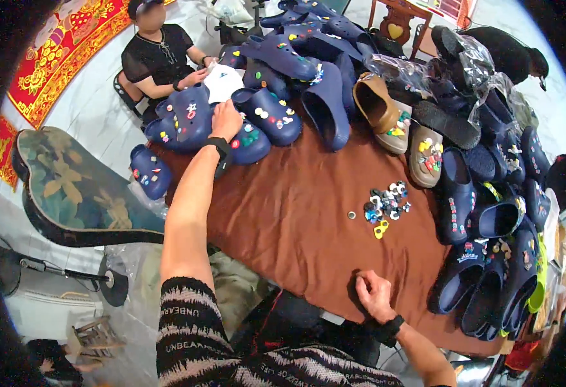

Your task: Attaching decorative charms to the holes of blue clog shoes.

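My left hand (226,121) reaches to the far left, over navy clogs with colourful charms. Its fingers are closed at the lower edge of a white sheet or bag (224,84); what they grip is hidden. Beside that hand are a charm-covered clog (189,116) on the left and another clog (271,117) on the right. My right hand (374,295) rests loosely curled on the brown cloth (283,213) near the front edge, with nothing visible in it. A small pile of shoe charms (386,203), black, white, blue and yellow, lies on the cloth beyond it.
Across the table a person (160,61) holds the white piece. Many navy clogs crowd the far edge and the right side, with a tan clog (426,155) and a brown clog (383,113) among them. A round disc (351,215) lies by the charms. A cushioned bench (83,187) stands left.
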A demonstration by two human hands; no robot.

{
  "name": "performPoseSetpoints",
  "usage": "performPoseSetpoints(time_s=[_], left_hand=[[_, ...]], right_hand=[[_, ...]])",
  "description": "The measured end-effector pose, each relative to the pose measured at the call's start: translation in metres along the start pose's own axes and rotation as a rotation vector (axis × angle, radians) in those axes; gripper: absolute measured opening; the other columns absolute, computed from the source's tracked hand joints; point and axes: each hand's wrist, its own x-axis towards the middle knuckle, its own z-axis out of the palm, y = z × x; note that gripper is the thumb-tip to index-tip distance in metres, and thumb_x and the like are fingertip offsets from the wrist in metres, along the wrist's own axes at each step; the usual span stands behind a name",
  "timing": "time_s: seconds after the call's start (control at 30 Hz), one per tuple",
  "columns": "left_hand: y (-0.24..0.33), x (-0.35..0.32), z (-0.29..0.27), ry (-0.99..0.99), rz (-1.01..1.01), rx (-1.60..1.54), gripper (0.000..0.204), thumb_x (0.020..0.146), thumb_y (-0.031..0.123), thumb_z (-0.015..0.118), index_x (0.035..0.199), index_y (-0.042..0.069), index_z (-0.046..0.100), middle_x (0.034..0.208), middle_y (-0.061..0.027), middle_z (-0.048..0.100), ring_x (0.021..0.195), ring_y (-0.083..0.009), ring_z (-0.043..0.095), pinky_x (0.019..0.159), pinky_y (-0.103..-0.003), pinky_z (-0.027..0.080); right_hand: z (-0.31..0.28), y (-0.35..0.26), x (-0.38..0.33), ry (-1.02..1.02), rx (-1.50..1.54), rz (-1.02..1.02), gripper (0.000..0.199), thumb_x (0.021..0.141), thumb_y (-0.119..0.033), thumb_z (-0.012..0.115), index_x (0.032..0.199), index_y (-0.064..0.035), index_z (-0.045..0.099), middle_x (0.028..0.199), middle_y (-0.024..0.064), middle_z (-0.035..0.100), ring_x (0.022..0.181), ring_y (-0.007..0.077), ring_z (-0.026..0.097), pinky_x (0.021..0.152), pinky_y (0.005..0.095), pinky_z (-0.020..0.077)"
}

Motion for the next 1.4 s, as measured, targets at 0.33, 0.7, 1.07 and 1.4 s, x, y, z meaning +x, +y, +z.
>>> performPoseSetpoints(time_s=[0.33,0.7,1.07,1.4], left_hand=[[0.062,-0.013,-0.016,-0.402,-0.036,-0.118,0.039,0.086,0.02,0.062,0.125,0.015,0.065,0.124,-0.0197,0.066,0.119,-0.0364,0.061,0.099,-0.049,0.047],[0.163,-0.134,-0.079,-0.618,-0.24,-1.095,0.035,0.093,0.009,0.06,0.127,0.0,0.062,0.098,-0.0085,0.068,0.084,-0.0147,0.062,0.076,-0.03,0.051],[0.206,-0.256,-0.131,-0.659,-0.676,-1.73,0.064,0.1,0.022,0.055,0.151,-0.001,0.025,0.146,-0.0205,0.044,0.132,-0.0314,0.047,0.111,-0.045,0.039],[0.216,-0.265,-0.107,-0.981,-0.309,-1.611,0.048,0.102,0.033,0.056,0.138,0.001,0.049,0.133,-0.0048,0.056,0.121,-0.0148,0.052,0.107,-0.034,0.041]], right_hand=[[-0.004,0.002,-0.009,0.008,-0.026,0.011,0.011,0.09,-0.017,0.065,0.093,-0.0066,0.067,0.076,0.0179,0.068,0.067,0.0355,0.068,0.061,0.0433,0.0522],[0.0,0.01,-0.007,-0.001,-0.111,0.014,0.013,0.09,-0.018,0.064,0.089,-0.0055,0.063,0.078,0.0219,0.067,0.071,0.0413,0.066,0.061,0.049,0.0507],[-0.006,-0.006,-0.002,0.023,-0.052,-0.016,0.011,0.09,-0.016,0.064,0.095,-0.007,0.065,0.078,0.0196,0.067,0.072,0.0384,0.067,0.064,0.0462,0.0526],[-0.006,-0.003,-0.008,0.033,-0.028,-0.052,0.01,0.09,-0.017,0.063,0.094,-0.0078,0.064,0.078,0.0172,0.068,0.072,0.0375,0.067,0.065,0.0472,0.0526]])
